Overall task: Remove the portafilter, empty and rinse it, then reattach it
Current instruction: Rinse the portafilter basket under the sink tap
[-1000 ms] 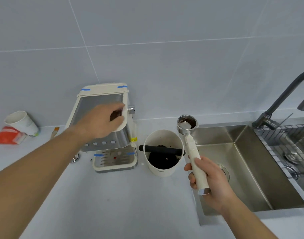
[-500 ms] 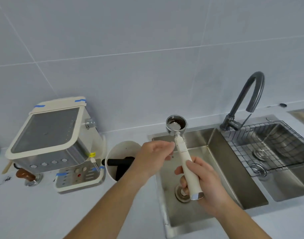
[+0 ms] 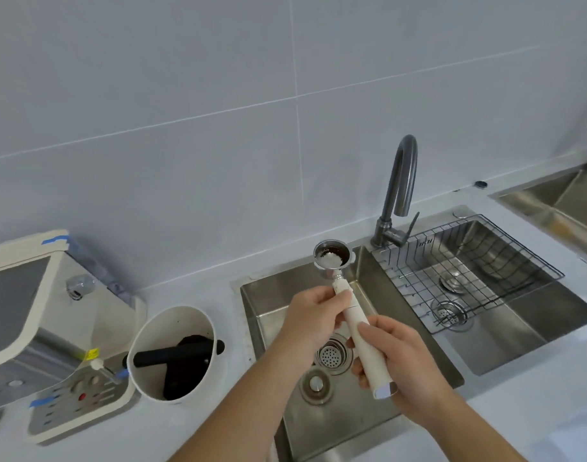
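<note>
Single head-worn wide-angle view, no second camera to overlap. Looks forward and down from above the tabletop's (image 3: 192, 425) near edge, facing the tiled wall (image 3: 219, 95) at its far edge. Close range: both forearms enter from the bottom edge. Left sink basin (image 3: 272, 305) sits centre frame, espresso machine (image 3: 35, 328) cut off at left, second basin (image 3: 518, 328) toward right. Edges bowed by lens.

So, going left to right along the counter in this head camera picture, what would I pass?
Espresso machine → white knock box → left hand → portafilter → right hand → wire rack over the right-hand sink basin.
</note>
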A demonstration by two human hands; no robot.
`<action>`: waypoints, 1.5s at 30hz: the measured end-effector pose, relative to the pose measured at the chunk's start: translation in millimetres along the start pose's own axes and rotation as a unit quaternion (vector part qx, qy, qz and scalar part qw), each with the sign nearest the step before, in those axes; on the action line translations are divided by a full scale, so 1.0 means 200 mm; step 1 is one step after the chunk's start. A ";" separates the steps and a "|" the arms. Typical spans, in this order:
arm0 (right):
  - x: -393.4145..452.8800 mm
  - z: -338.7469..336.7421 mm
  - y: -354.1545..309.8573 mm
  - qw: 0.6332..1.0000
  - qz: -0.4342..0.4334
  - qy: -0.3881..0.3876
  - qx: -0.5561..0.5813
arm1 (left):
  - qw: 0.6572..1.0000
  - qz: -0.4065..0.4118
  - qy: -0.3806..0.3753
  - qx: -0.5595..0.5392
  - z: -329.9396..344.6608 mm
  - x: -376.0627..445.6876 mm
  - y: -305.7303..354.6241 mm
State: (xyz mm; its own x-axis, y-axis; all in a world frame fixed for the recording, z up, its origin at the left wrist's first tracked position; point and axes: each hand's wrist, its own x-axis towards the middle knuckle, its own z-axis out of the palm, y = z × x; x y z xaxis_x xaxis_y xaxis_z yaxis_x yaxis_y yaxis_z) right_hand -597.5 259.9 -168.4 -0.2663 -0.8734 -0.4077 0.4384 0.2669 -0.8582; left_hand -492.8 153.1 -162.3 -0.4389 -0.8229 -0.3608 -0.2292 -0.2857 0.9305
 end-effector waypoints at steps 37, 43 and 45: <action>1.27 -0.85 -0.51 0.815 -0.132 0.193 -0.530 | 0.992 -0.079 -0.100 -0.013 0.37 0.58 0.00; 1.46 -0.91 -0.54 0.790 -0.121 0.235 -0.554 | 0.991 -0.092 -0.100 -0.010 0.37 0.60 -0.02; 1.48 -0.93 -0.54 0.796 -0.126 0.247 -0.538 | 0.990 -0.093 -0.101 0.001 0.37 0.61 -0.03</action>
State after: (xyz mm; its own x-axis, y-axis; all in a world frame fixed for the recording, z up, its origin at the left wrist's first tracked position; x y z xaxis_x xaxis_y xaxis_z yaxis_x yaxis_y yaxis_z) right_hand -882.8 48.8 -253.6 -0.6510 -0.7587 -0.0245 -0.6014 0.5352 -0.5932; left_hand -608.2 90.8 -217.0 -0.5542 -0.6403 -0.5319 -0.3248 -0.4221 0.8464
